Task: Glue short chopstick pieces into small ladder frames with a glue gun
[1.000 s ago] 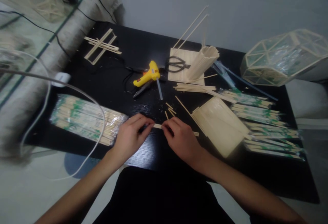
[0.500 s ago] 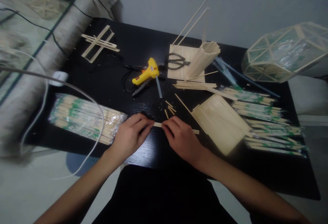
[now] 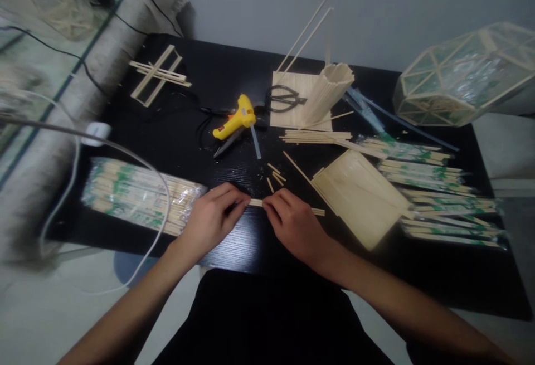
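Observation:
Thin wooden sticks (image 3: 256, 203) lie side by side near the table's front edge, and both hands pinch them. My left hand (image 3: 216, 213) is closed on their left end. A short way along, my right hand (image 3: 296, 224) grips the same sticks, with ends showing beyond it. How many there are is hidden by the fingers. Just past the right hand lie several short cut stick pieces (image 3: 276, 175). A yellow glue gun (image 3: 237, 118) with a clear glue stick rests farther back, beside dark pliers (image 3: 228, 145).
A packet of sticks (image 3: 142, 195) lies left under a white cable (image 3: 167, 198). At the right are a wooden panel (image 3: 361, 198) and several wrapped stick packs (image 3: 451, 203). Black-handled scissors (image 3: 284, 98) and a stick-built cylinder (image 3: 328, 95) stand on a wooden base (image 3: 278, 120) behind.
Both hands keep their pinch on the sticks with almost no movement. The whole view has shifted slightly.

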A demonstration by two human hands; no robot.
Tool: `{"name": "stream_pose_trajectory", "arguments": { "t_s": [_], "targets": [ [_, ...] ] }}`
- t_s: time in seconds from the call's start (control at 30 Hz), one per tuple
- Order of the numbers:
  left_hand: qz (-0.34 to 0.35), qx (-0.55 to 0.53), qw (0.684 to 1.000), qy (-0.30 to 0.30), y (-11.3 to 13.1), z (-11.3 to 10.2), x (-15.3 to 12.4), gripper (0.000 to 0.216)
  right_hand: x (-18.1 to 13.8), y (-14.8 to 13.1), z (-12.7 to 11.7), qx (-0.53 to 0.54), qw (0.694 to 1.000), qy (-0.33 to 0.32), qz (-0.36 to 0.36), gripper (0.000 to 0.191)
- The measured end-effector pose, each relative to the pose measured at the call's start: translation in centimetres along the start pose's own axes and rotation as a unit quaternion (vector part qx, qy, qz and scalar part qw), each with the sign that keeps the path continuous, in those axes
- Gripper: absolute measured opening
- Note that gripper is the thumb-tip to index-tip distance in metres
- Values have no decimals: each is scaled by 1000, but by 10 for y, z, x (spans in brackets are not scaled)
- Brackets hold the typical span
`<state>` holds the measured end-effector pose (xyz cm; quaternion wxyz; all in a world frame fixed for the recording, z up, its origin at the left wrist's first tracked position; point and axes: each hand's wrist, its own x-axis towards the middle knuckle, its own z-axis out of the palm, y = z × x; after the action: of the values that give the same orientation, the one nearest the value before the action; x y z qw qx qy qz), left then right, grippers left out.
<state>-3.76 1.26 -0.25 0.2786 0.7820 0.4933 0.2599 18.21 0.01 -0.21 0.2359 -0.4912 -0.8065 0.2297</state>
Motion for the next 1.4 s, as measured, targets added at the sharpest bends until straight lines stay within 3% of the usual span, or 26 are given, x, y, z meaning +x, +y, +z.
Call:
{"name": "stream_pose_trajectory", "arguments": {
  "t_s": [0.37,0.53,0.57,0.7,0.73,0.87,1.07,1.4],
  "targets": [
    [-28,5,1000,6,1,3,-2,15,1,2,5,0,1000,9,7,21],
    [-41,-36,998,-35,3,-14,14,18,-3,1,3,14,1000,7,-4,22],
    [-44,-40,998,-25,4,-21,21,18,-4,2,3,19,1000,9,-5,20],
    [-46,36,990,130,4,-46,60,24,-6,3,3,43,999,20,-12,20],
    [-47,69,986,146,2,-50,71,25,-6,4,4,48,999,23,-12,21],
    [-56,183,973,125,-8,-52,105,41,-6,5,5,53,998,35,-7,20],
    [-97,292,950,60,-23,-43,133,53,-6,4,5,61,998,25,2,22],
    [-104,270,957,1,-31,-44,150,39,-5,4,-1,86,996,19,-5,21]
  ]
}}
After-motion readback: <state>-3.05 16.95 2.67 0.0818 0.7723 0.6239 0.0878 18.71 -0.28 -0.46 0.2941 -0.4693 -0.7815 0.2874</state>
